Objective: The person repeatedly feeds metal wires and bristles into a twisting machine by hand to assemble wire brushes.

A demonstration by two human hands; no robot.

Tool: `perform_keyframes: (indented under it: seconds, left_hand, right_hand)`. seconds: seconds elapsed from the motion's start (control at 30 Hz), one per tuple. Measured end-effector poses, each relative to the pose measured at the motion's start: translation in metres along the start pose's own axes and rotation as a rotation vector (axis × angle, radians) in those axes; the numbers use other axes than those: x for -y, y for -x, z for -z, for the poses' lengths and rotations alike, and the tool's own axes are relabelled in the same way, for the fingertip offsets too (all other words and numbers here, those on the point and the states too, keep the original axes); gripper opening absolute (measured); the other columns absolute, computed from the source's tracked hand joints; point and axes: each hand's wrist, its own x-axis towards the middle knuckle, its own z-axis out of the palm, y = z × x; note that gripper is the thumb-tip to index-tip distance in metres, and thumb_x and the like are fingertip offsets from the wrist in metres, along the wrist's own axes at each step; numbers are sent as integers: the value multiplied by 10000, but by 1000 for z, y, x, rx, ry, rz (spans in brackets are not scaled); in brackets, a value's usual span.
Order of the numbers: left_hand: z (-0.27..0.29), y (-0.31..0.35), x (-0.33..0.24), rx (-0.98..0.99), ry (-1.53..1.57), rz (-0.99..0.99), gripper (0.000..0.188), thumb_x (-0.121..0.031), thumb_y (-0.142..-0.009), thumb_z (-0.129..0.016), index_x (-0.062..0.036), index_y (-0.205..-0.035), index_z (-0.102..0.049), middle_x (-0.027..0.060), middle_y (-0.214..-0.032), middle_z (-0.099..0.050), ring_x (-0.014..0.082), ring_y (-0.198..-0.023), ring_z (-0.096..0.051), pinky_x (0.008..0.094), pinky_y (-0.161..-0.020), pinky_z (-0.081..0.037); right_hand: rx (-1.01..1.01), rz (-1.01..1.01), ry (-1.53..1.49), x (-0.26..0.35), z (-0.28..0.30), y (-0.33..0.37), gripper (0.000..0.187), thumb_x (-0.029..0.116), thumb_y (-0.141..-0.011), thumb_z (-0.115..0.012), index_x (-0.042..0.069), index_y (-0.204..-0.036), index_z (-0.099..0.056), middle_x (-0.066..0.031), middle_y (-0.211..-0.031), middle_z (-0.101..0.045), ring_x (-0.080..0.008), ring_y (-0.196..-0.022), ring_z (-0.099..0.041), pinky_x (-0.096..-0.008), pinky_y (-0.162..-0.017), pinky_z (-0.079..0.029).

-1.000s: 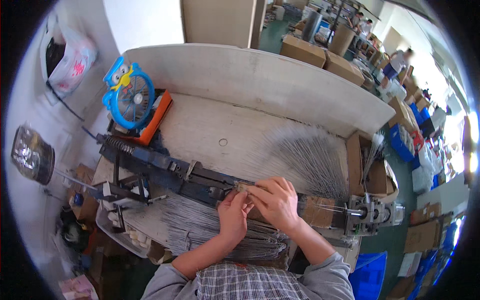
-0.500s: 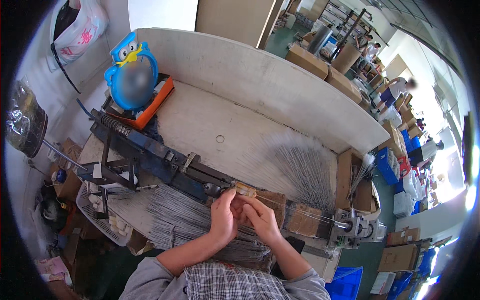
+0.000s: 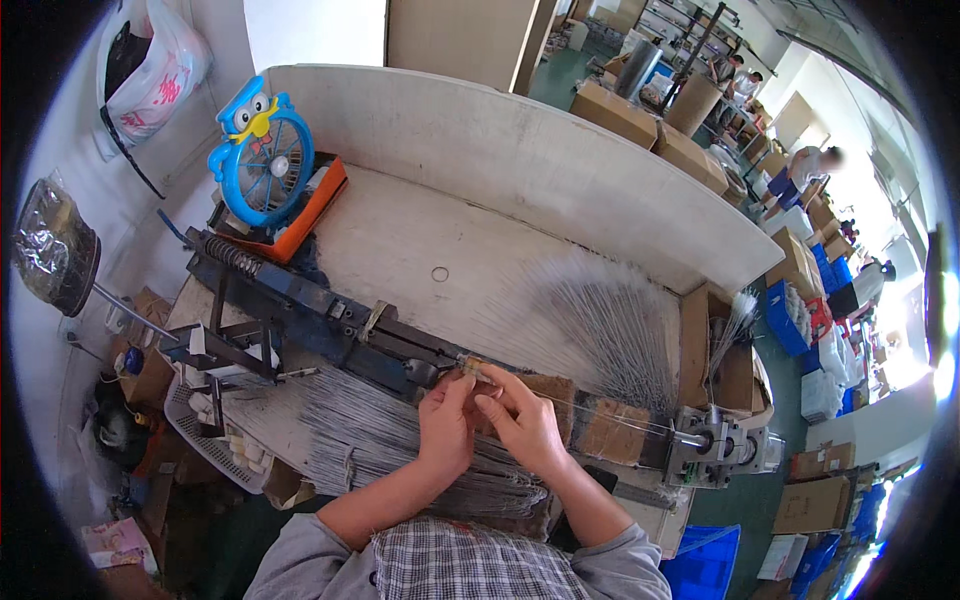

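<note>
My left hand (image 3: 446, 425) and my right hand (image 3: 528, 428) meet at the end of a long dark metal bench fixture (image 3: 330, 312). Their fingertips pinch around a small yellowish piece (image 3: 473, 366), which the right fingers partly cover. From beside my right hand, thin wires (image 3: 612, 417) run to a metal clamp head (image 3: 712, 442) at the right. Brown cloth-like pads (image 3: 612, 432) lie beneath those wires. Close by my left forearm, a thick bundle of thin grey wires (image 3: 365, 430) lies across the near side of the bench, passing under the forearms.
A second fan of wires (image 3: 615, 330) spreads on the bench beyond my hands, beside an open cardboard box (image 3: 690, 345). A blue cartoon fan (image 3: 262, 165) stands in an orange tray (image 3: 315, 212). A white basket (image 3: 215, 450) holds pale pieces. A curved white panel (image 3: 520, 165) bounds the far side.
My right fingers have moved slightly left and up, covering more of the yellowish piece. My left hand stays nearly in place. The view has shifted a little.
</note>
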Motion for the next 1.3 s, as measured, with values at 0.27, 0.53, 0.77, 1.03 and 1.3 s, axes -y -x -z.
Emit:
perform_keyframes:
  seconds: [0.27, 0.53, 0.77, 1.03, 1.3]
  left_hand:
    - [-4, 0, -5, 9, 125, 59, 251, -212, -950, -466, -6, -1001, -601, 82, -952, -658, 156, -848, -640, 271, -712, -496]
    - [2, -1, -1, -29, 152, 112, 235, -241, -958, -477, -40, -989, -594, 63, -920, -643, 141, -761, -615, 268, -576, -475]
    - [-1, 1, -1, 18, -38, -12, 123, -111, -927, -533, -36, -996, -603, 55, -927, -653, 137, -828, -630, 260, -697, -495]
    - [-4, -2, 2, -3, 24, -44, 124, -51, -907, -534, -15, -1001, -608, 65, -949, -657, 153, -851, -640, 283, -757, -510]
    - [-3, 3, -2, -16, 155, 102, 287, -261, -954, -452, -21, -1015, -597, 89, -971, -665, 190, -869, -644, 326, -780, -512]
  right_hand:
    - [80, -48, -71, 2, -2, 12, 403, 130, -918, -602, 57, -1305, -519, -32, -674, -609, -39, -627, -533, -226, -583, -452]
    - [98, -94, -153, 0, -4, 12, 423, 185, -928, -596, 77, -1328, -508, -124, -834, -664, -120, -688, -621, -286, -641, -502]
    - [20, -52, -104, -1, 3, 1, 416, 189, -949, -571, 81, -1344, -497, -19, -652, -614, -54, -591, -542, -242, -557, -463]
    - [59, -60, -58, 2, 10, 2, 425, 190, -939, -588, 79, -1339, -499, -34, -671, -634, -67, -599, -567, -245, -561, -472]
    - [-11, 82, -15, -8, -4, -1, 441, 166, -925, -599, 78, -1343, -494, -33, -656, -627, -70, -582, -562, -243, -552, -470]
